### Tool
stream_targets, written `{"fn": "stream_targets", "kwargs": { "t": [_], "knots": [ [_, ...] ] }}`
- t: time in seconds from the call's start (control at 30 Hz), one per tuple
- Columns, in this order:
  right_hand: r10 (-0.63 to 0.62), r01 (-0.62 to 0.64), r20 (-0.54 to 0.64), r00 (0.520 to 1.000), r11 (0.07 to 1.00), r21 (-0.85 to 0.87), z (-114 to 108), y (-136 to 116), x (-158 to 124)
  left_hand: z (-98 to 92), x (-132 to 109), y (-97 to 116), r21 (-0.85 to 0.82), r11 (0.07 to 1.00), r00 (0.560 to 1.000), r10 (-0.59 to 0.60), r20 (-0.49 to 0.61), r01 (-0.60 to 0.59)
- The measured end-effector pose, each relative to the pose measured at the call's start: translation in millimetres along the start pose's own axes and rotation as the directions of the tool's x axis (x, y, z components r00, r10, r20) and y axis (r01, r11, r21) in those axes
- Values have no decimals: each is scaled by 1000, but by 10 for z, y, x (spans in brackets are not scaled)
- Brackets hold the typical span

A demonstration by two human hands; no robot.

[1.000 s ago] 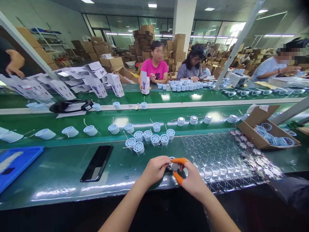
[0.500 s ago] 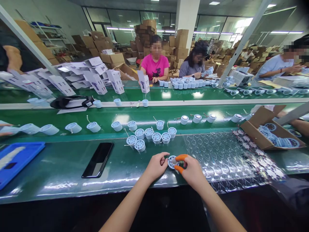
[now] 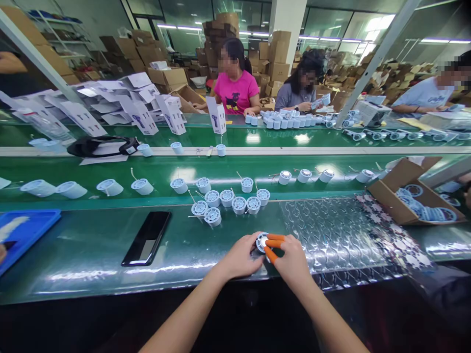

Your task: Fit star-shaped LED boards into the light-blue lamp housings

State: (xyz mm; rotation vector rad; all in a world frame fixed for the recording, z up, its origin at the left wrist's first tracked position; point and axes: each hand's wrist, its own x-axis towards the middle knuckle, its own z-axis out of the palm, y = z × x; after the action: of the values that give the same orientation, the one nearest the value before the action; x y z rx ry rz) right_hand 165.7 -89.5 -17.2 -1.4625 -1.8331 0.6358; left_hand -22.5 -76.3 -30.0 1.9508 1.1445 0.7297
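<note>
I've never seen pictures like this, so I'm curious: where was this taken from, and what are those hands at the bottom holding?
This picture comes from a camera worn on a person's head, so you see what they see. Their left hand and right hand, which has orange finger covers, hold a round pale blue part. On the green workbench lie more round parts, a black phone and a shiny bubble-wrap sheet. Other people, like one in a pink shirt, sit further back.

Held piece: round white disc [image 3: 262, 242] partly hidden by the left hand [image 3: 241, 257], right hand [image 3: 292, 260] and orange finger cots [image 3: 275, 237]
Left edge: blue tray [image 3: 37, 230] cut off
Right edge: co-worker's arm [image 3: 467, 194] cut off
Cardboard box: [image 3: 395, 198] its side partly hides the discs [image 3: 437, 214] inside
</note>
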Motion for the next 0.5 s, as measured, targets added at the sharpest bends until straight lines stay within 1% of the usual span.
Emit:
{"fn": "stream_targets", "kwargs": {
  "t": [0.07, 0.1, 0.13, 0.17, 0.23, 0.3, 0.33, 0.4, 0.43, 0.47, 0.5],
  "knots": [
    [25, -26, 16, 1000, 995, 92, -52, -7, -10, 47, 9, 69, 20, 997, 997, -76, -31, 77],
    [55, -55, 4, 998, 985, 163, -80, -17, -21, 65, 16, 105, 25, 994, 993, -101, -55, 102],
    [98, -91, -17, 995, 964, 251, -104, -33, -40, 77, 21, 143, 18, 995, 992, -98, -75, 100],
    [148, -126, -35, 988, 927, 352, -125, -60, -67, 81, 22, 183, -1, 998, 994, -66, -88, 66],
    [221, -167, -30, 975, 811, 561, -155, -151, -146, 70, 8, 272, -63, 996, 994, 58, -88, -64],
    [229, -174, 17, 973, 690, 702, -179, -279, -239, 55, -20, 364, -129, 977, 983, 161, -85, -171],
    [228, -172, 24, 973, 659, 732, -191, -347, -282, 54, -32, 404, -158, 967, 978, 188, -88, -200],
    [254, -167, -9, 967, 662, 731, -218, -459, -341, 74, -47, 463, -183, 958, 971, 200, -135, -223],
    [272, -164, -39, 961, 679, 716, -231, -493, -355, 95, -48, 480, -167, 960, 962, 192, -193, -225],
    [291, -163, -65, 954, 691, 705, -242, -509, -358, 120, -44, 491, -124, 964, 945, 195, -264, -234],
    [314, -166, -84, 946, 690, 704, -249, -504, -351, 145, -32, 499, -55, 964, 918, 230, -324, -261]
  ]
}}
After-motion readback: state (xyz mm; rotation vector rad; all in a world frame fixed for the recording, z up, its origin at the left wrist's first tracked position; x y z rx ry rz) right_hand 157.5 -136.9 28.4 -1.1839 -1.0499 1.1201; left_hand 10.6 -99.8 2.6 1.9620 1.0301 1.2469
